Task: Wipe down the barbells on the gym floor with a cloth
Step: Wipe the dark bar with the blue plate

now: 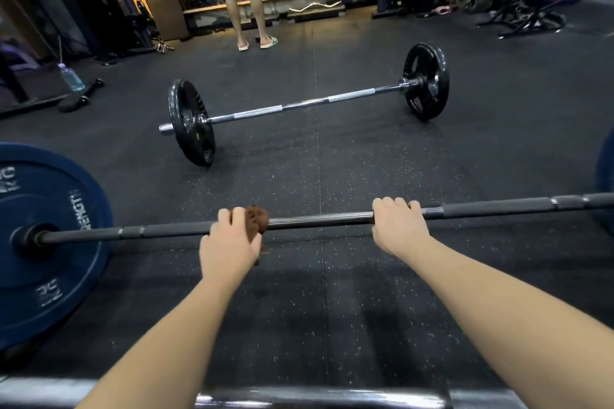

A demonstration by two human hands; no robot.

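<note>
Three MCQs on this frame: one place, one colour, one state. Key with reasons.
1. Where is the cloth? A) over a chair B) on the near barbell's bar, in the left-hand grip C) in a bucket
2. Colour of the near barbell's plate at left? A) blue B) red C) green
3. The right-hand grip is: A) hanging free B) wrapped round the bar C) holding a spray can
Key: B, brown cloth bunched against the bar; A, big blue disc; B, fingers curl over the bar.

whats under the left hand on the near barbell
A brown cloth, bunched and gripped by the left hand around the near barbell. The stretch of bar beneath hand and cloth is covered, so its state cannot be seen.
</note>
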